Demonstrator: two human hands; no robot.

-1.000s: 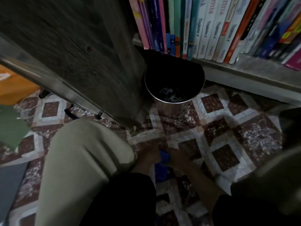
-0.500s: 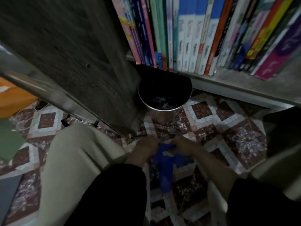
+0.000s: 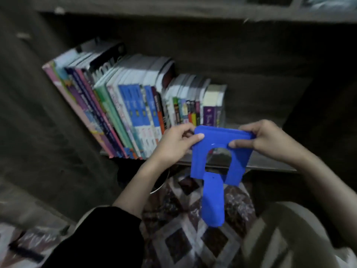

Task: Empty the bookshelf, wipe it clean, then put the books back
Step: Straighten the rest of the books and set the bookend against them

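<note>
Fingers of the left hand and right hand pinch the two upper corners of a blue bookend, held upright just in front of the bookshelf. The books stand on the bookshelf's left part, leaning left.

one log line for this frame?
left hand: pinches blue bookend top-left corner | right hand: pinches top-right corner | bookend: held before shelf, tongue hanging down | books: standing on shelf
</note>
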